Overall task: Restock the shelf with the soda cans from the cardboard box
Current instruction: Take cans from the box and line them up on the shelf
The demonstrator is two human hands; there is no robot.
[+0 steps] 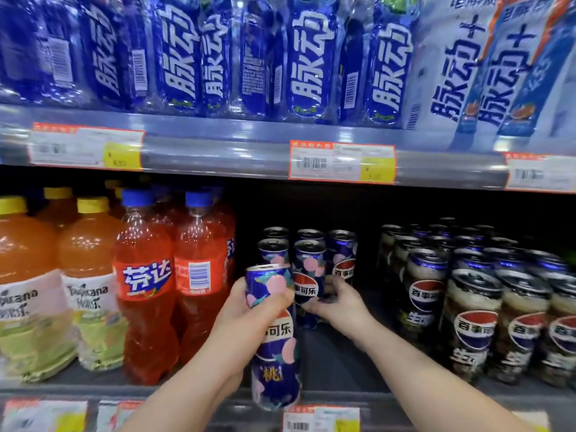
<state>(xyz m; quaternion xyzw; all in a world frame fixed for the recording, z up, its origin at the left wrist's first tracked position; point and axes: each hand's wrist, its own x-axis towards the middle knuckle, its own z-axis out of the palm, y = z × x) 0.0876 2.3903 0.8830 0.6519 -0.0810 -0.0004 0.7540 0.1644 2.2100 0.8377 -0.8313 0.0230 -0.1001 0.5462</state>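
Lower shelf (pixel 336 363), drinks aisle. Our left hand (pixel 249 307) is clamped round the upper part of a blue peach-print cola can (pixel 276 363), fingers wrapped across its front. We hold this can upright in front of the shelf edge, just left of the row it matches, and off the shelf board.

Our right hand (pixel 339 302) reaches further in. Thumb and fingers curl round the lower part of the front shelved can (pixel 308 266), which stands upright on the board. The two hands are apart, though close, each on its own can.

Behind the front shelved can stand the other peach cans (pixel 343 254), upright in short rows. Bare board lies to their right, then a block of dark cola cans (pixel 473 310). To the left are orange soda bottles (pixel 146 275), then juice bottles (pixel 28 275) with yellow caps. The upper shelf carries blue bottles (pixel 305 57), and price tags (pixel 343 162) are fixed along its rail.
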